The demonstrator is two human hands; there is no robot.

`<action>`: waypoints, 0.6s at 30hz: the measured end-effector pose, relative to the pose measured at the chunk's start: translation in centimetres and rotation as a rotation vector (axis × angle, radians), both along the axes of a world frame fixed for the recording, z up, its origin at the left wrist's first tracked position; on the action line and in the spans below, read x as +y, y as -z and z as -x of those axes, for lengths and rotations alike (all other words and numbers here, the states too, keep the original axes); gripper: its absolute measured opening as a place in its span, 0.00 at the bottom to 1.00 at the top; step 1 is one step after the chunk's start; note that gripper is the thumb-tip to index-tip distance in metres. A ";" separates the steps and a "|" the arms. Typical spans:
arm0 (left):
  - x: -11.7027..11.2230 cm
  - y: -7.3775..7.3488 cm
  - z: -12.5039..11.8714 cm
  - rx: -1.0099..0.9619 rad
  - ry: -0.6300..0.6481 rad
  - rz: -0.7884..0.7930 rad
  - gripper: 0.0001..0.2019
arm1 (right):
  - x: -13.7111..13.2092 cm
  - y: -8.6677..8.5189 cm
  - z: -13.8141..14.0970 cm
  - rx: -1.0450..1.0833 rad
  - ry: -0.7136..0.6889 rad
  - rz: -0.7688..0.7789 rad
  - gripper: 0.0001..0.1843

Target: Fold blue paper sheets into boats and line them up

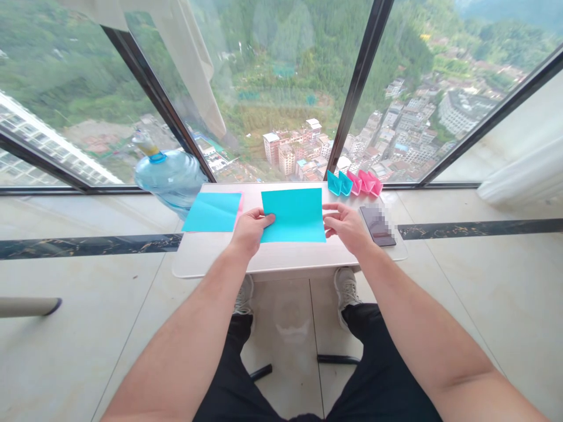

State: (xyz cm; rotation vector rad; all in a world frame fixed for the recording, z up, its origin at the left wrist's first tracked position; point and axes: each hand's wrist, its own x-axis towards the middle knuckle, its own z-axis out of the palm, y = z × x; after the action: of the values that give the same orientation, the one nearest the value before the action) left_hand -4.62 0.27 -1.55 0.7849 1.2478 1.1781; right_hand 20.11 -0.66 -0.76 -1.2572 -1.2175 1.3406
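Note:
A sheet of turquoise paper (294,215) is held up over the small table, its surface facing me. My left hand (248,232) pinches its left edge, thumb on the front. At the opposite edge, my right hand (347,227) has its fingers apart, right beside the paper; whether they touch it I cannot tell. More turquoise paper (212,212) lies to the left, with a pink sheet (240,210) showing from under it. Folded paper pieces, two turquoise (339,184) and several pink (365,183), stand in a row at the table's back right.
The white table (211,261) has rounded corners. A dark phone (378,225) lies on its right side. Behind the left end stands a large blue water bottle (169,176). Tall windows rise behind the table. My shoes (347,290) are below its front edge.

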 end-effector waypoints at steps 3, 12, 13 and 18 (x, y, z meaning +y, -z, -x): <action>-0.1 0.2 0.0 -0.022 -0.006 0.026 0.27 | -0.4 -0.3 0.0 -0.052 -0.065 -0.152 0.28; -0.3 0.4 -0.8 -0.038 0.092 0.044 0.20 | -0.3 0.0 0.6 -0.031 -0.010 -0.165 0.17; -0.3 0.3 -0.9 -0.034 0.099 0.050 0.19 | -0.3 0.0 0.6 0.002 0.022 -0.144 0.19; -0.6 -0.2 -1.4 -0.109 0.007 -0.082 0.27 | 0.1 0.2 0.6 0.051 0.187 -0.093 0.24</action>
State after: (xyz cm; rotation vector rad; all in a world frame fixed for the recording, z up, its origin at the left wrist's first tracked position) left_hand -3.22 -0.35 -1.31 0.7746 1.1117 1.2566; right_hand 19.50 -0.58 -0.92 -1.2313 -1.0864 1.1608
